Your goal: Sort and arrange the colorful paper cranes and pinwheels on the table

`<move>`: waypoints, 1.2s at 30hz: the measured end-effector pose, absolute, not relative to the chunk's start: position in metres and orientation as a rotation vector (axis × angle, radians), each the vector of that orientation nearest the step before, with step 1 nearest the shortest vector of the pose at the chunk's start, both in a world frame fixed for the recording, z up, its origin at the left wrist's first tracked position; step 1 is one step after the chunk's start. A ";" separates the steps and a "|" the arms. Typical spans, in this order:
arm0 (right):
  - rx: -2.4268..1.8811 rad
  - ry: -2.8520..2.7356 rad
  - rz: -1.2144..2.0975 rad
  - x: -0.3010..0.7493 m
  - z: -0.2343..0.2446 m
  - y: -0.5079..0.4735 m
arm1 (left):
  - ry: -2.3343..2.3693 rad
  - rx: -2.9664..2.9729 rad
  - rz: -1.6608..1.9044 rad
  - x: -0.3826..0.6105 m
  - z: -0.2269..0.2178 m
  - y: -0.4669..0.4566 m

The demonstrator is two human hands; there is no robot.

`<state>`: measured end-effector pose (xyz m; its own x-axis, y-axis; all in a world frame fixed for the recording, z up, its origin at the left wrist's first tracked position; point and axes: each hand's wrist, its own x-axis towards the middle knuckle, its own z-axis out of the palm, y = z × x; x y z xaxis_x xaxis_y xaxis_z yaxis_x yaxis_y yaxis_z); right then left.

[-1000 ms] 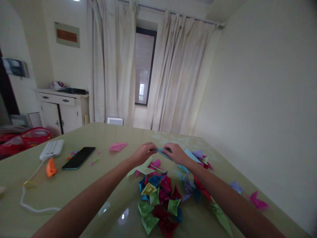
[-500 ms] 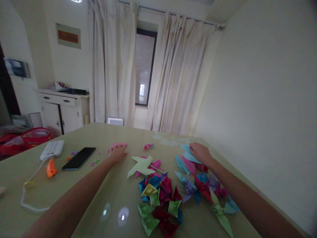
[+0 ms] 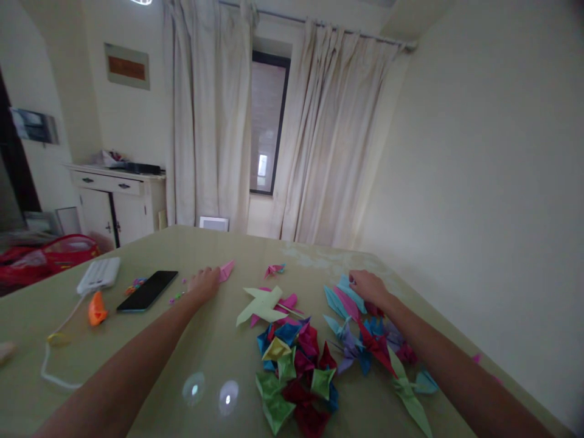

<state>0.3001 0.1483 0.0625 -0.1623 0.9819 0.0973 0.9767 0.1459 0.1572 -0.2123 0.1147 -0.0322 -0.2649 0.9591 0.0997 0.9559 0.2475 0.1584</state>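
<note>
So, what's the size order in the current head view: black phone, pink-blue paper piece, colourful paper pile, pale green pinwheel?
Colourful paper pile
Pale green pinwheel, black phone: too alike to rank
Pink-blue paper piece

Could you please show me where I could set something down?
Bare tabletop lies between the left forearm and the paper cluster, and between the small pink paper and the far edge. Folded papers crowd around the right hand.

folded papers (image 3: 276, 398): too overlapped to count | pinwheels (image 3: 264, 304), 6:30: 2 | phone (image 3: 146, 292), 8 o'clock: 1 | curtains (image 3: 337, 134), 11 and 1 o'clock: 2
</note>
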 end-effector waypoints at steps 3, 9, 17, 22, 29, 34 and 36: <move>2.009 2.402 0.277 0.296 0.066 0.148 | 2.421 1.844 0.346 -0.215 -0.030 0.117; 1.990 2.579 0.241 0.281 0.071 0.142 | 2.338 1.626 0.611 -0.217 -0.021 0.115; 1.713 3.117 -0.048 0.221 0.073 0.130 | 1.828 1.402 1.353 -0.167 0.020 0.130; 1.533 3.452 -0.329 0.163 0.073 0.124 | 1.206 1.480 1.420 -0.080 0.045 0.129; 1.555 3.658 -0.446 0.161 0.086 0.128 | 0.865 1.485 1.370 -0.025 0.053 0.116; 1.486 3.653 -0.536 0.177 0.083 0.123 | 0.885 1.421 1.338 -0.024 0.047 0.112; 1.504 3.636 -0.492 0.180 0.080 0.121 | 0.888 1.415 1.332 -0.022 0.046 0.110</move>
<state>0.1800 0.1207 0.0804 -0.4379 0.6750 0.5938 0.4928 0.7326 -0.4695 -0.0216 0.1099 0.0463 0.1379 0.9491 0.2832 -0.1039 -0.2705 0.9571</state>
